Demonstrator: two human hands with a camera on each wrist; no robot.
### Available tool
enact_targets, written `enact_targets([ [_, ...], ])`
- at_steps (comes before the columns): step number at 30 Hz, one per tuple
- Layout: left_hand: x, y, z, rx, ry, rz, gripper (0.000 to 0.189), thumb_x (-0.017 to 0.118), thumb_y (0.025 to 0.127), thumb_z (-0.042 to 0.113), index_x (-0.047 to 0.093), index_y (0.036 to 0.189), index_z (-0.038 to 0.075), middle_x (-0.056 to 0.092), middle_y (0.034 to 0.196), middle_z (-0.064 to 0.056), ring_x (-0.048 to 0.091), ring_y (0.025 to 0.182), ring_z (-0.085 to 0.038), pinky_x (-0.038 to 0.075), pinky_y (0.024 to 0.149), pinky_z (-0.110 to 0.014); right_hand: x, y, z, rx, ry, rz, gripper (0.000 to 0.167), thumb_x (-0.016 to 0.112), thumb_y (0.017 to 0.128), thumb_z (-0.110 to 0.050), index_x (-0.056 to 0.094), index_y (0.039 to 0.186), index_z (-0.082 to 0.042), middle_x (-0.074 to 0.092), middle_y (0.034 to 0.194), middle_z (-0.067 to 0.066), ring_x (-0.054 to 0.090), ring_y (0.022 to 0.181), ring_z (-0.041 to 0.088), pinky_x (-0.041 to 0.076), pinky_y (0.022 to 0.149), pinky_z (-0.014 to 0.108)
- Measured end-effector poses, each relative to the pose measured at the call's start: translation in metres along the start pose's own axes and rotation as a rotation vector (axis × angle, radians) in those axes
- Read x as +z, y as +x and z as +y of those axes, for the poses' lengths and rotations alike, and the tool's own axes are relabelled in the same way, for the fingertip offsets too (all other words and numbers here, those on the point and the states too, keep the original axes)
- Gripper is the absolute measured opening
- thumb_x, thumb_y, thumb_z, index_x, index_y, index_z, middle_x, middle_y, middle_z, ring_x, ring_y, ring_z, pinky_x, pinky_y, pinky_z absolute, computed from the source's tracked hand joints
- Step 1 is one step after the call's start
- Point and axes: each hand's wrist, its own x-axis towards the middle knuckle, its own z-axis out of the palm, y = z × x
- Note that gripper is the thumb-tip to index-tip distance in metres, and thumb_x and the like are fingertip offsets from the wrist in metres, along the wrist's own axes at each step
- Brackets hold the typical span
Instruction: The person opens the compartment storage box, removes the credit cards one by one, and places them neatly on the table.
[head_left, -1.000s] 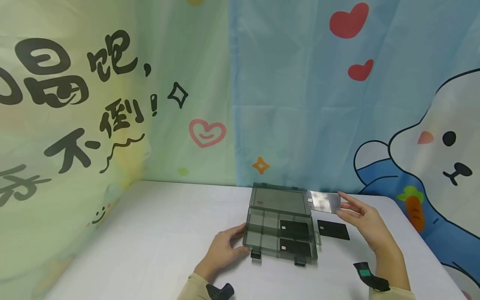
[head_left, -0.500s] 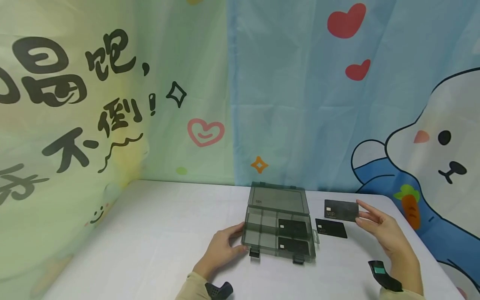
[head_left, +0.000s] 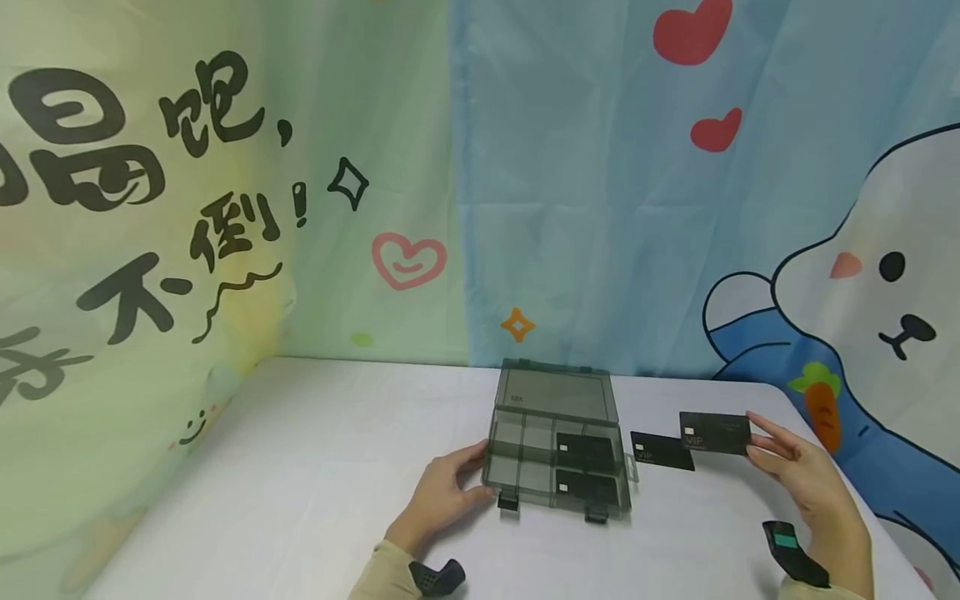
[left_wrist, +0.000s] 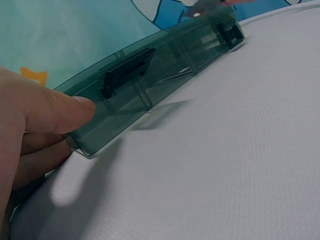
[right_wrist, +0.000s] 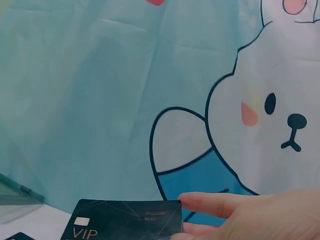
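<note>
My right hand (head_left: 806, 479) pinches a black VIP card (head_left: 715, 433) by its right edge, raised above the table; the right wrist view shows the same card (right_wrist: 125, 217) with its chip and lettering. Just left of it, another black card (head_left: 662, 451) lies on the table. My left hand (head_left: 442, 496) grips the left front corner of a clear grey divided box (head_left: 521, 475), whose lid (head_left: 557, 393) is folded back. Two black cards, one farther back (head_left: 585, 454) and one nearer (head_left: 588, 486), are in its right-hand compartments. In the left wrist view the thumb (left_wrist: 70, 111) presses the box's front wall.
Two dark latches hang at the box's front, a left one (head_left: 507, 501) and a right one (head_left: 597, 514). The white table (head_left: 300, 467) ends at a printed curtain (head_left: 547, 183) behind, and another printed cloth (head_left: 150, 375) borders it on the left.
My right hand has moved right and slightly down, carrying the card away from beside the lid; its face now shows dark instead of glaring. My left hand has stayed on the box.
</note>
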Motion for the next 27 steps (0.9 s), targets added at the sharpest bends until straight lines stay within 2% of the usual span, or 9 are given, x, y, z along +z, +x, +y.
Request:
enact_targets([
  [3, 0.0, 0.001, 0.0, 0.001, 0.004, -0.002, 0.072, 0.074, 0.075, 0.038, 0.049, 0.138, 0.015, 0.063, 0.128, -0.001, 0.057, 0.122, -0.023, 0.042, 0.107, -0.046, -0.004, 0.002, 0.004, 0.039, 0.006, 0.009, 0.074, 0.054, 0.094, -0.039, 0.009, 0.152, -0.022, 0.013, 0.154, 0.03, 0.025, 0.136, 0.048, 0.021, 0.109, 0.068],
  [6, -0.001, 0.001, 0.0, -0.002, -0.002, -0.004, 0.072, 0.074, 0.075, 0.038, 0.049, 0.138, 0.016, 0.063, 0.128, -0.001, 0.057, 0.123, -0.023, 0.041, 0.108, -0.046, -0.009, 0.004, 0.008, 0.081, 0.001, 0.026, 0.075, 0.057, 0.093, -0.036, 0.011, 0.152, -0.023, 0.018, 0.154, 0.028, 0.045, 0.123, 0.04, 0.02, 0.108, 0.069],
  [8, -0.002, 0.001, 0.001, -0.001, -0.003, 0.001, 0.071, 0.074, 0.075, 0.037, 0.049, 0.138, 0.015, 0.063, 0.128, -0.002, 0.057, 0.123, -0.023, 0.041, 0.108, -0.046, -0.011, 0.005, 0.012, 0.092, 0.004, 0.035, 0.075, 0.059, 0.093, -0.034, 0.014, 0.151, -0.022, 0.026, 0.151, 0.028, 0.059, 0.105, 0.022, 0.023, 0.109, 0.067],
  [11, -0.002, 0.001, 0.001, -0.004, -0.002, 0.009, 0.071, 0.075, 0.075, 0.035, 0.049, 0.138, 0.015, 0.064, 0.127, -0.001, 0.057, 0.122, -0.023, 0.041, 0.108, -0.046, -0.011, 0.008, 0.015, 0.12, 0.017, 0.047, 0.072, 0.058, 0.094, -0.03, 0.015, 0.152, -0.02, 0.032, 0.148, 0.027, 0.06, 0.084, -0.002, 0.026, 0.11, 0.062],
  [18, -0.002, 0.001, 0.001, -0.002, -0.007, 0.005, 0.071, 0.075, 0.075, 0.034, 0.049, 0.138, 0.015, 0.064, 0.127, -0.001, 0.057, 0.122, -0.023, 0.041, 0.108, -0.046, -0.007, 0.012, 0.02, 0.236, 0.095, 0.102, 0.067, 0.052, 0.097, -0.016, 0.014, 0.152, -0.016, 0.021, 0.154, 0.026, 0.061, 0.079, 0.0, 0.03, 0.111, 0.057],
  [19, -0.002, 0.001, 0.001, -0.003, -0.007, 0.005, 0.071, 0.075, 0.075, 0.034, 0.049, 0.138, 0.015, 0.064, 0.127, -0.001, 0.057, 0.123, -0.023, 0.041, 0.108, -0.046, -0.006, 0.013, 0.021, 0.249, 0.105, 0.11, 0.067, 0.053, 0.097, -0.016, 0.015, 0.152, -0.016, 0.021, 0.154, 0.026, 0.06, 0.078, 0.0, 0.036, 0.11, 0.052],
  [23, -0.002, 0.0, 0.002, -0.002, -0.009, 0.004, 0.07, 0.075, 0.075, 0.033, 0.049, 0.138, 0.015, 0.064, 0.127, -0.001, 0.057, 0.123, -0.023, 0.041, 0.108, -0.046, -0.006, 0.018, 0.025, 0.243, 0.106, 0.129, 0.066, 0.054, 0.097, -0.014, 0.019, 0.152, -0.015, 0.028, 0.15, 0.026, 0.061, 0.075, 0.0, 0.057, 0.085, 0.026],
  [25, -0.002, 0.0, 0.003, -0.004, -0.01, 0.003, 0.07, 0.075, 0.075, 0.033, 0.049, 0.138, 0.014, 0.063, 0.128, -0.001, 0.056, 0.123, -0.023, 0.041, 0.108, -0.046, -0.005, 0.022, 0.028, 0.219, 0.093, 0.145, 0.064, 0.054, 0.096, -0.011, 0.022, 0.151, -0.012, 0.037, 0.142, 0.028, 0.062, 0.074, 0.002, 0.057, 0.067, 0.018],
  [27, -0.002, -0.001, 0.004, -0.005, -0.014, 0.001, 0.07, 0.075, 0.075, 0.032, 0.049, 0.138, 0.014, 0.063, 0.128, -0.002, 0.056, 0.123, -0.023, 0.041, 0.108, -0.046, -0.004, 0.025, 0.03, 0.21, 0.079, 0.151, 0.063, 0.054, 0.096, -0.009, 0.022, 0.151, -0.009, 0.038, 0.14, 0.029, 0.061, 0.074, 0.002, 0.057, 0.066, 0.017],
])
